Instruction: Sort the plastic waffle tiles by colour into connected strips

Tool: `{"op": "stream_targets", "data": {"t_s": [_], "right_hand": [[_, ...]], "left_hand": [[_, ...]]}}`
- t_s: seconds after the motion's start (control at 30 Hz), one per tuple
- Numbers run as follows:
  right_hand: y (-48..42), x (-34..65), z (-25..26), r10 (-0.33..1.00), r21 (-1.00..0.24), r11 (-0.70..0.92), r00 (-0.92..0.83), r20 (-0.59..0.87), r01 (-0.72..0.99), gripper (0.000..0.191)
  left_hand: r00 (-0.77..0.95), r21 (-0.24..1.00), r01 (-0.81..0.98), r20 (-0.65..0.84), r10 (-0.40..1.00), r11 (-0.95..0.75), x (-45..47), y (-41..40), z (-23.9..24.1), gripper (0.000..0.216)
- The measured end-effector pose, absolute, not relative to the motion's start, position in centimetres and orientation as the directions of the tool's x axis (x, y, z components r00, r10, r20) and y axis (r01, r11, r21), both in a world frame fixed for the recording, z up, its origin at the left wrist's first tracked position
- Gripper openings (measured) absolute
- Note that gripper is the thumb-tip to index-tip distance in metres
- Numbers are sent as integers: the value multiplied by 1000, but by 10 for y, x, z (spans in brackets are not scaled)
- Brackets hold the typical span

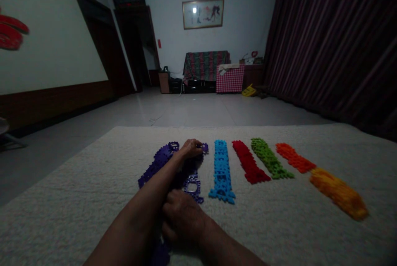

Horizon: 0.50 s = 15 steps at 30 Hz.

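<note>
Purple interlocking plastic pieces (159, 158) lie in rows on the left of the pale mat, partly hidden by my arms. My left hand (190, 148) reaches to their far end, its fingers closed at a purple interlocking piece (205, 147). Nearer to me, my right hand (184, 216) is curled beneath my left forearm; what its fingers hold, if anything, is hidden. Just beyond its knuckles lies a purple piece with a square opening (199, 187). More purple pieces (161, 253) show below my right hand.
Right of the purple pieces run rows of blue pieces (221, 166), red pieces (248, 162), green pieces (269, 158) and orange pieces (294, 158), then a yellow-orange pile (338, 193). All lie on the mat (273, 224). Beyond is tiled floor (198, 111).
</note>
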State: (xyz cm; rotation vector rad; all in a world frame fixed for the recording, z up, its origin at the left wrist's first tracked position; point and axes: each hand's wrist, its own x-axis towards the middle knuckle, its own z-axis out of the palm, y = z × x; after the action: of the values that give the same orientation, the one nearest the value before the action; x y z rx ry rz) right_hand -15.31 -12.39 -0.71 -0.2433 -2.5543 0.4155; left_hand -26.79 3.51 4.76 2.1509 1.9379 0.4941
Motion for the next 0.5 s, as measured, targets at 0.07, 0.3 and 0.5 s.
{"op": "stream_targets", "data": {"t_s": [0.07, 0.3, 0.5], "right_hand": [[-124, -153, -5, 269, -364, 927, -839, 473, 93, 15], [-124, -156, -3, 267, -369, 926, -838, 475, 86, 17], [-114, -155, -5, 256, -342, 937, -808, 531, 72, 7]], "left_hand": [[103, 358, 924, 112, 988, -137, -268, 39, 40, 33], [131, 365, 913, 157, 979, -181, -270, 45, 22, 33], [60, 465, 875, 172, 983, -135, -276, 40, 27, 40]]}}
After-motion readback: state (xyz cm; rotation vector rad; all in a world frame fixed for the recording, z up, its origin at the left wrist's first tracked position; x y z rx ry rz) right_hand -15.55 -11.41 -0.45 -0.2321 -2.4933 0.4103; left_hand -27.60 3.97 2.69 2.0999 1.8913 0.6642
